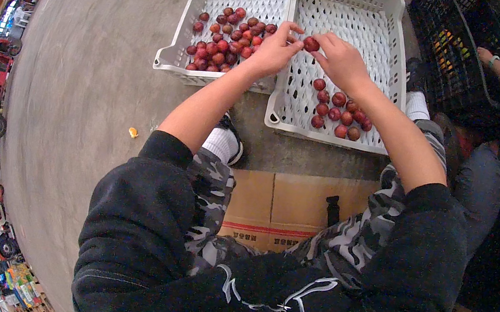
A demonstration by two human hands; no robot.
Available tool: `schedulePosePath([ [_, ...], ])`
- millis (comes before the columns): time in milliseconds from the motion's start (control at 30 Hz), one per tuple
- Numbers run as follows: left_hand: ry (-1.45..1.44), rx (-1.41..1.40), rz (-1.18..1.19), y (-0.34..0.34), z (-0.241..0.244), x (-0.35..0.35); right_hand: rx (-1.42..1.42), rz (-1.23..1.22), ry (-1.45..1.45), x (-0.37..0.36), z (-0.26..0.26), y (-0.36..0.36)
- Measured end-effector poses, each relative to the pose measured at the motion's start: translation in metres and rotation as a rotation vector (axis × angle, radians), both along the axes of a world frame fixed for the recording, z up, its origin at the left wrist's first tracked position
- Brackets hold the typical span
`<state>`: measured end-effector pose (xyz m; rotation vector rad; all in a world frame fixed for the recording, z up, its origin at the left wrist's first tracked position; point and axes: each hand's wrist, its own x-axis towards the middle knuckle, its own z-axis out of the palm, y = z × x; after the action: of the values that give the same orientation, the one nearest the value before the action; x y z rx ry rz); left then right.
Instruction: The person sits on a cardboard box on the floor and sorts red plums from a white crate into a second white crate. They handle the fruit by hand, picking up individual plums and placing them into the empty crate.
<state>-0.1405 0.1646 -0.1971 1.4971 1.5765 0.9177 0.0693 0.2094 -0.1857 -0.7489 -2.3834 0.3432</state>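
Observation:
Two pale plastic crates with perforated white liners stand side by side before me. The left crate (265,0) holds many dark red plums (221,47), mostly in its near half. Fewer plums (334,114) lie in the near right part of the right crate (344,22). Above the right crate, the fingertips of my right hand (344,65) grip a single plum (311,44). My left hand (276,50) is over the wall between the crates, fingers apart. Its fingertips reach the plum's left side; whether they touch it is unclear.
To the right, a co-worker's hand (486,56) is at a black plastic crate (463,58). Flattened cardboard (250,196) lies between my legs. An orange scrap (133,132) is on the concrete floor (83,76). Vehicles and stacked goods line the far left.

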Motion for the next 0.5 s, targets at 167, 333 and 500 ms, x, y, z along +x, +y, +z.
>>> schedulePosePath([
  [167,0.146,0.163,0.225,0.002,-0.019,-0.048,-0.014,-0.035,-0.27,0.026,-0.032,0.014],
  [333,0.745,-0.086,0.204,-0.025,-0.045,-0.111,-0.013,0.005,-0.572,0.04,-0.05,0.009],
  [500,1.072,-0.205,0.312,-0.061,-0.053,-0.135,-0.032,0.083,-0.715,0.042,-0.065,0.007],
])
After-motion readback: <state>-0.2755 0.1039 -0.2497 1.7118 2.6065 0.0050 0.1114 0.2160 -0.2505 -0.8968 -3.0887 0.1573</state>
